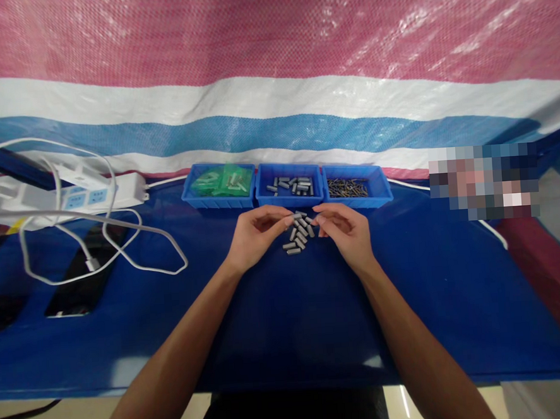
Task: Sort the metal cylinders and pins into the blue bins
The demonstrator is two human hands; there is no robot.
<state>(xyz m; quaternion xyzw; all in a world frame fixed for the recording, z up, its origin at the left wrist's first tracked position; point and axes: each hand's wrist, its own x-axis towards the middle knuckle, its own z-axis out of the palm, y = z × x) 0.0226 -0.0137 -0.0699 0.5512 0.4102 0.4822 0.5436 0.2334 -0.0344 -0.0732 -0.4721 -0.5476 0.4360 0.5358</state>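
A loose pile of small grey cylinders (301,235) lies on the blue table between my two hands. At the pile's left edge is my left hand (261,234), its thumb and index finger closed together by the upper pieces. Whether a cylinder sits in that pinch cannot be made out. My right hand (346,232) is at the right edge, fingers curled and thumb against the index finger, with a grey piece at the tips. More grey cylinders (302,186) lie in the middle blue bin (289,199), just beyond the pile.
The left blue bin (219,202) holds green bags (233,177) of small parts. Thin screw-like pieces (347,187) fill the right blue bin (380,187). Leftward are a power strip (129,190), white cables (141,227) and a dark phone (78,288). A striped sheet (269,39) hangs behind.
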